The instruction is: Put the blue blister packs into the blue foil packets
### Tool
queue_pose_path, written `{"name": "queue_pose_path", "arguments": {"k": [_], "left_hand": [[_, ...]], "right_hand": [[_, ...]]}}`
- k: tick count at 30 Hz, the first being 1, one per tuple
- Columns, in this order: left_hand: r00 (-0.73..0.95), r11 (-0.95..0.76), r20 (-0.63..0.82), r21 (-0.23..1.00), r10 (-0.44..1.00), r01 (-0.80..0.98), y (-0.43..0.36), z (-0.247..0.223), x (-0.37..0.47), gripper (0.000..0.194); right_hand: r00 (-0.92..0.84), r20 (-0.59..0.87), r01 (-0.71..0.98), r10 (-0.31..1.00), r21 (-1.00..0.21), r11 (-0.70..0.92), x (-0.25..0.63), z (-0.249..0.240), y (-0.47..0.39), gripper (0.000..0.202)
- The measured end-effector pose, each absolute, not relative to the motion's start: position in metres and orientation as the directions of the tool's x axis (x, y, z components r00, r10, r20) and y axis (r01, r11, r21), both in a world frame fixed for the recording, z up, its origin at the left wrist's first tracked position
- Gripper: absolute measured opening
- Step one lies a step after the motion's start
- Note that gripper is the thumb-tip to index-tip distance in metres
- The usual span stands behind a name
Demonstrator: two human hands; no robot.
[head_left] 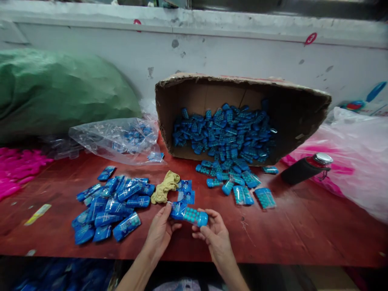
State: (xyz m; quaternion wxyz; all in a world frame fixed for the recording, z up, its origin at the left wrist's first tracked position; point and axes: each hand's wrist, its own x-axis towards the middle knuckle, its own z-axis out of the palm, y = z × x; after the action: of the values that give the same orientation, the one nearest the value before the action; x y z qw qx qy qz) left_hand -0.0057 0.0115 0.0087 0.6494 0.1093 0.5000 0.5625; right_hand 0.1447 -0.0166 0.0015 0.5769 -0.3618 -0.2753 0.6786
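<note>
Head view: left hand (160,227) and right hand (216,231) grip a flat blue plastic packet with rows of round turquoise pieces (194,216)

Bare hands hold the packet level between them, just above the near part of a worn red tabletop (273,234). Thumb and fingers of the left hand pinch its dark-blue printed end; those of the right pinch its rounded, lighter-blue end, and the turquoise rows show between the two grips.

Just beyond the left hand lie a crumpled pale-yellow cloth (165,187) and, touching or nearly so, a few flat printed blue pieces (186,192). Left of these, a loose pile of printed blue packets (113,206) covers part of the tabletop, and farther left lies a small yellow-and-white strip (38,214).

Behind, a brown cardboard box with a ragged rim (206,95) opens toward the worker, heaped with small blue packets (224,129); more similar packets (265,198) lie in front of its opening. Right of them, a black cylindrical bottle with a silver lid (301,169) appears at a slant beside a translucent bag with bright pink contents (357,161). To the box's left are a clear plastic bag holding blue pieces (97,137), a bulging green sack (75,89) and a bright pink heap (18,169).
</note>
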Motion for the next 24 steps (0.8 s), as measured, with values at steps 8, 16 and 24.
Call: {"name": "queue_pose_path", "arguments": {"k": [8, 16, 24], "left_hand": [[-0.089, 0.402, -0.565, 0.679, 0.82, -0.614, 0.0115, 0.0015, -0.0073, 0.019], [-0.053, 0.413, -0.541, 0.699, 0.839, -0.584, 0.0097, 0.0043, -0.0081, 0.021], [-0.069, 0.422, -0.543, 0.72, 0.837, -0.55, 0.0066, 0.0039, -0.0097, 0.02]], "right_hand": [[-0.072, -0.125, -0.517, 0.99, -0.844, -0.144, 0.1472, -0.0013, -0.0151, 0.035], [-0.056, -0.137, -0.552, 0.989, -0.821, -0.145, 0.1423, 0.0004, -0.016, 0.041], [-0.136, -0.106, -0.499, 0.985, -0.851, -0.161, 0.1435, 0.0048, -0.0207, 0.036]]}}
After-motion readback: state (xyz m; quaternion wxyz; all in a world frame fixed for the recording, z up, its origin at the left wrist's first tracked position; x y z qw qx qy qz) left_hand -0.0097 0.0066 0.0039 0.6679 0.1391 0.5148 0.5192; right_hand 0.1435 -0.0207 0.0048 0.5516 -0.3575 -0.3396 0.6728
